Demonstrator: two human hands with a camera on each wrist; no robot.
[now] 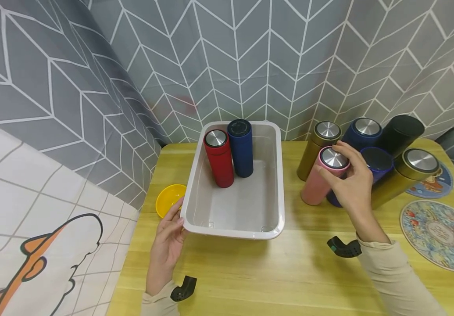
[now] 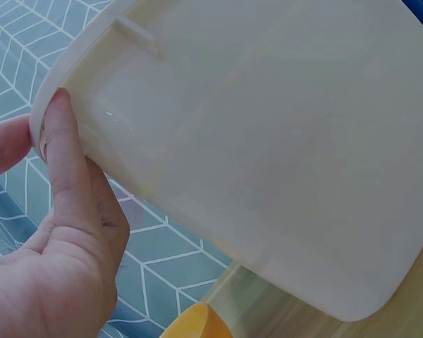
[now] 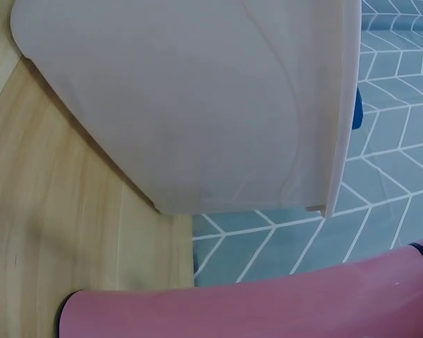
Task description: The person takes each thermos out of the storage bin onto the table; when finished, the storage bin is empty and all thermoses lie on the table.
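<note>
My left hand (image 1: 167,241) holds the light grey plastic bin (image 1: 232,234) at its near left corner. In the left wrist view its fingers pinch the rim from both sides. Inside the bin stand a red thermos (image 1: 220,164) and a dark blue thermos (image 1: 242,151), side by side toward the back left. To the bin's right, my right hand (image 1: 353,180) grips a pink thermos (image 1: 315,186) around its silver-topped lid, thumb on the near side. The right wrist view shows the pink body (image 3: 254,313) beside the bin's outer wall.
Behind and right of the right hand stand several more thermoses, among them an olive-gold one (image 1: 309,153), a black one (image 1: 402,131) and another gold one (image 1: 392,182). Two round patterned mats (image 1: 440,235) lie at the right. A yellow bowl (image 1: 167,199) sits left of the bin.
</note>
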